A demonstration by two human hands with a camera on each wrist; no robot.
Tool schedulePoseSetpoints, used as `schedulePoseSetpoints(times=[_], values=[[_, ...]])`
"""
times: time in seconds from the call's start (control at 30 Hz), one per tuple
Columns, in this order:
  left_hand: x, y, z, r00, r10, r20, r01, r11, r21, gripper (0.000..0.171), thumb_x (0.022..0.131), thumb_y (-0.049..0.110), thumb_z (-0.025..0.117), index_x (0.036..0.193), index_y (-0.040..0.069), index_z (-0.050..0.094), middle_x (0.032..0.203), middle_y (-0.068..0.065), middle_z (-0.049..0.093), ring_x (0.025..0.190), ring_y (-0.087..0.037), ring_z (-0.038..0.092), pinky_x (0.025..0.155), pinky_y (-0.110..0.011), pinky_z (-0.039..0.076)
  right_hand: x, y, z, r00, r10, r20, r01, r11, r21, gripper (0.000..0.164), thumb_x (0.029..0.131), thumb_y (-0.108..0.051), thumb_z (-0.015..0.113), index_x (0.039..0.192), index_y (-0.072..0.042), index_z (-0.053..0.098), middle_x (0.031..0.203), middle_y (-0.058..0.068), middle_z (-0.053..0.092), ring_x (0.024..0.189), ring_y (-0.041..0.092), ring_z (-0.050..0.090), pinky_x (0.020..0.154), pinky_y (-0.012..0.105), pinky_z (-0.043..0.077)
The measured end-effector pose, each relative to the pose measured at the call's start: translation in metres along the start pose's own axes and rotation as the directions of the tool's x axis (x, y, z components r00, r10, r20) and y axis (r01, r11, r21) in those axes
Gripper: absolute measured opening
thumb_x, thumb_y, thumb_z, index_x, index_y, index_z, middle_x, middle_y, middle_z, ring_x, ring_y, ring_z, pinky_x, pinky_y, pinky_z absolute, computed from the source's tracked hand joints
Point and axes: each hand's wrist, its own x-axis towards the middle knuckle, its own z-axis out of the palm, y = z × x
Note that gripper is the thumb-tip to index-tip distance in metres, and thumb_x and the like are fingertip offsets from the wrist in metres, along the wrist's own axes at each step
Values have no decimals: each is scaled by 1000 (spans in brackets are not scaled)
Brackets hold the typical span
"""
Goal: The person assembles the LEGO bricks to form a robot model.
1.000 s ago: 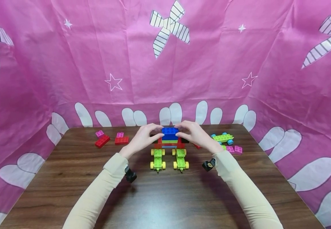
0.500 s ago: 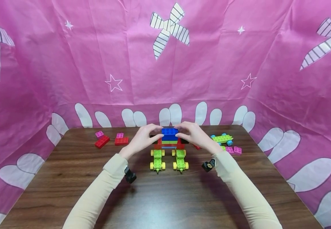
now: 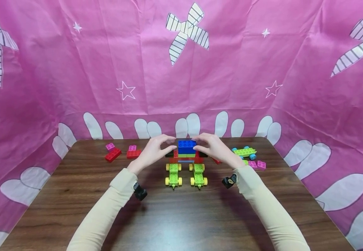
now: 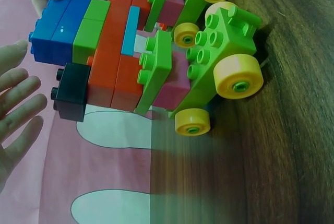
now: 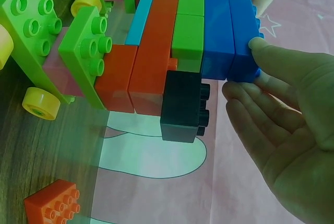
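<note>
A tall toy-brick build stands at the table's middle, topped by two stacked blue bricks (image 3: 186, 147). Beneath them come green bricks (image 4: 91, 31), red bricks (image 5: 152, 72) and a thin light-blue piece (image 4: 130, 31). Two green wheeled bases (image 3: 173, 176) with yellow wheels carry it. A black brick (image 5: 180, 106) sticks up on each side. My right hand (image 3: 214, 148) pinches the blue bricks, thumb on the near face and fingers behind. Just left of them, my left hand (image 3: 151, 150) holds nothing, its fingers (image 4: 21, 104) spread apart from the build near a black brick (image 4: 72, 91).
On the left lie red bricks (image 3: 113, 154) and small pink bricks (image 3: 110, 146). To the right sit a green base with blue wheels (image 3: 245, 151) and more pink bricks (image 3: 261, 164). One loose red brick (image 5: 52, 203) lies near the build. Pink patterned cloth (image 3: 156, 90) hangs behind the table.
My left hand has let go of the blue bricks and shifted slightly left, opening a gap. My right hand stays on them, and the build stands where it was.
</note>
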Motion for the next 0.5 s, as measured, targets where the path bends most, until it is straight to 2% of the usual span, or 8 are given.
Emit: schedulePoseSetpoints(times=[0.5], values=[[-15,-13,-23,998,-58,-39,58,998,-7,35,85,27,69,117,14,64,114,-3,67,104,-16,63,92,-40,52,-1,0,-1,1000,-14,2,14,1000,-7,36,87,-25,66,120,-12,63,113,4,67,100,17,64,86,35,54]])
